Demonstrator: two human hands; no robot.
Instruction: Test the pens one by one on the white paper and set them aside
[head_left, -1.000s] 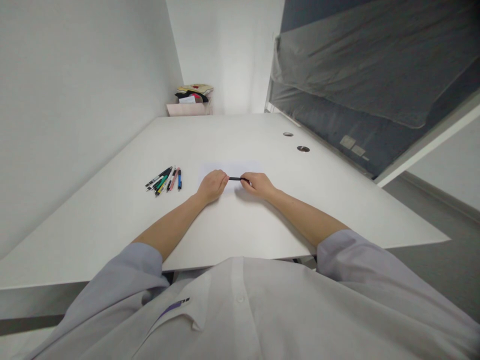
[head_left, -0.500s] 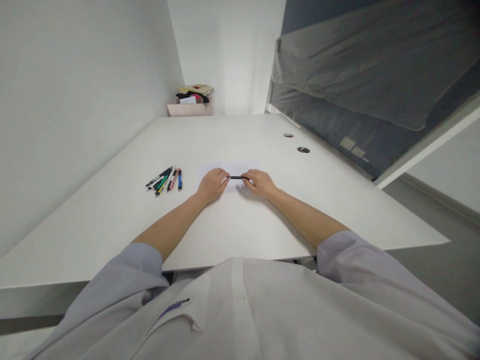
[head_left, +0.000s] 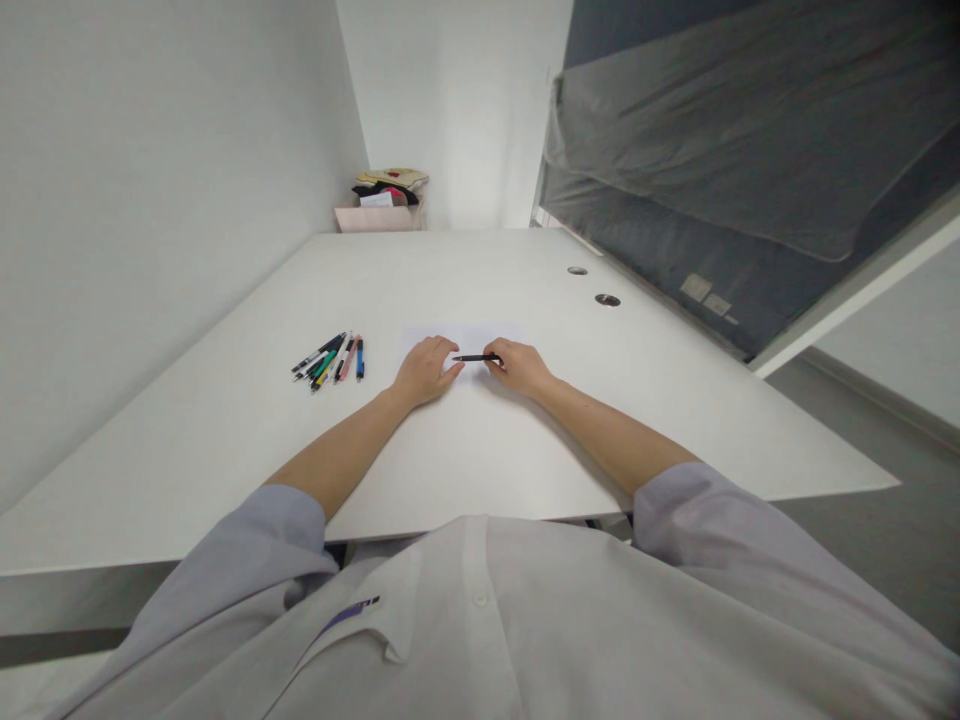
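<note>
A slim black pen (head_left: pixel 474 358) lies nearly level between my hands, above a white sheet of paper (head_left: pixel 461 332) on the white table. My right hand (head_left: pixel 520 368) pinches the pen's right end between thumb and fingers. Close to the pen's left tip, my left hand (head_left: pixel 426 371) has its thumb and fingers apart and holds nothing. Left of my left hand lies a loose pile of several pens (head_left: pixel 327 362), black, green, white, yellow and pink, with a blue pen (head_left: pixel 360 359) at its right side.
At the table's (head_left: pixel 450 270) far edge stands a pink box (head_left: pixel 375 218) filled with mixed items. Two round cable holes (head_left: pixel 607 300) are set in the table at the right, beside a dark partition (head_left: pixel 675 200) under a translucent sheet. A wall borders the left side.
My left thumb and fingers have parted and let go of the pen's left end. The pen has tilted slightly and remains in my right hand.
</note>
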